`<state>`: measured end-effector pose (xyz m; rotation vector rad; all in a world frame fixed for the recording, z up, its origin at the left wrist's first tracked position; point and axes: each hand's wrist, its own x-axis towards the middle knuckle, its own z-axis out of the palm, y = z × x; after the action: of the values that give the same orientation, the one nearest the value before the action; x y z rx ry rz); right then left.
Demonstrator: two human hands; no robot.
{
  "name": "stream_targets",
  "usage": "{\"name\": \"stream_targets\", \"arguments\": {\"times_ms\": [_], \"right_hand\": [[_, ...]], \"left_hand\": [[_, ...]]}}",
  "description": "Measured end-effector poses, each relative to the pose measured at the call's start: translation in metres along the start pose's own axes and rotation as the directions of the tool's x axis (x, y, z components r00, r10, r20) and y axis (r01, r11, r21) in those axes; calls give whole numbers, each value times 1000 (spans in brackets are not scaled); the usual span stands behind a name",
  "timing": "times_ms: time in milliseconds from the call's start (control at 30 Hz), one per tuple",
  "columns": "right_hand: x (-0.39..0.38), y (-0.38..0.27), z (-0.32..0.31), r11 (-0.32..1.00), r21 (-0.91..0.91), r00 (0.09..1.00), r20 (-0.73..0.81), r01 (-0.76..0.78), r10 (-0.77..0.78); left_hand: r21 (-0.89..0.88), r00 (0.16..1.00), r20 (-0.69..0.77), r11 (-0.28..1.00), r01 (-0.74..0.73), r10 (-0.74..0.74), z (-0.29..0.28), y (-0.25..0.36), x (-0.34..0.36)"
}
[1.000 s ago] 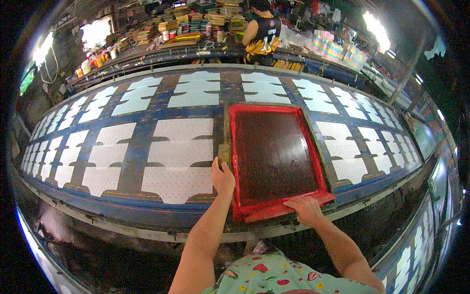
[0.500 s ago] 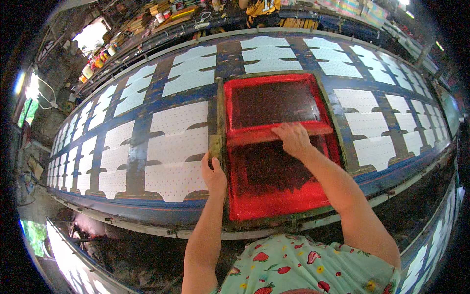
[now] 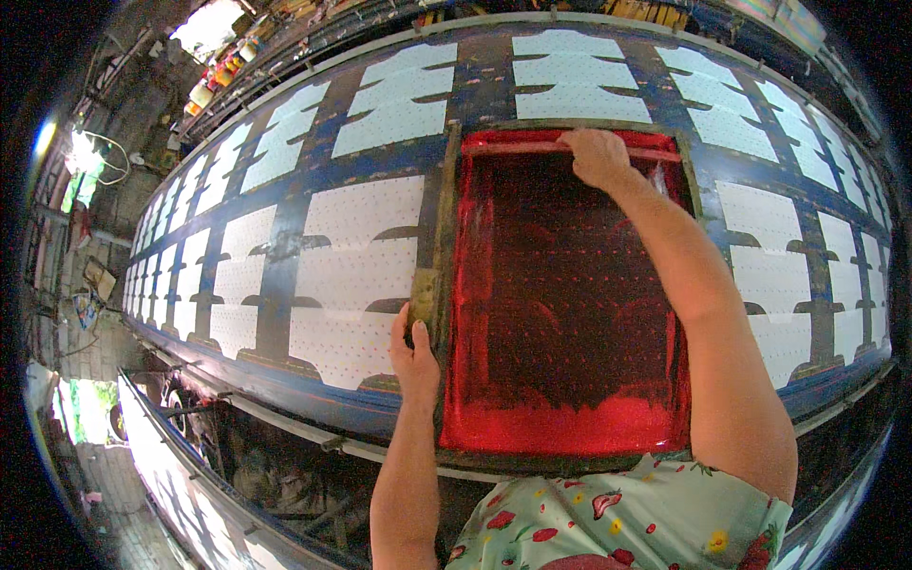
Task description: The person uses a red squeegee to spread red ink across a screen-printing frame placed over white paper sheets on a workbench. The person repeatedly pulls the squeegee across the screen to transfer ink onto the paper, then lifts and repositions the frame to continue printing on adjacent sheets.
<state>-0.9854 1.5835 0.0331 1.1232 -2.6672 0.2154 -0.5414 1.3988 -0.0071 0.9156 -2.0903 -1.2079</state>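
A screen-printing frame (image 3: pixel 443 218) lies flat on the long table, its dark mesh (image 3: pixel 570 313) edged and smeared with red ink (image 3: pixel 570 427). At the far end of the mesh, my right hand (image 3: pixel 598 160) is closed over a red-stained squeegee (image 3: pixel 518 148) that runs across the frame's width. My left hand (image 3: pixel 415 356) grips the left side rail near a small block fixed there, fingers outside and thumb toward the frame. Rows of small dots show through the mesh. White dotted fabric pieces (image 3: pixel 361 256) lie beside the frame on its left.
More fabric pieces (image 3: pixel 575 81) are laid out in two rows along the dark blue table (image 3: pixel 380 171). A rail (image 3: pixel 323 442) follows its near edge. Behind me another table (image 3: pixel 190 484) carries white pieces. Containers (image 3: pixel 226 71) stand at the far left.
My right hand has pushed the squeegee from the middle of the mesh to its far end. My left hand stays on the frame rail. The whole view has shifted slightly.
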Motion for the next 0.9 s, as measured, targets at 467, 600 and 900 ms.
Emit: {"name": "stream_targets", "arguments": {"times_ms": [467, 600, 900], "right_hand": [[35, 40, -7, 995, 29, 973, 205, 100, -104], [20, 31, -28, 987, 95, 925, 346, 131, -156], [-155, -51, -74, 981, 124, 922, 340, 152, -186]], "left_hand": [[-24, 995, -58, 996, 84, -85, 6, 11, -2], [55, 992, -98, 995, 83, -78, 5, 11, 2], [155, 995, -95, 986, 55, -40, 4, -1, 4]]}}
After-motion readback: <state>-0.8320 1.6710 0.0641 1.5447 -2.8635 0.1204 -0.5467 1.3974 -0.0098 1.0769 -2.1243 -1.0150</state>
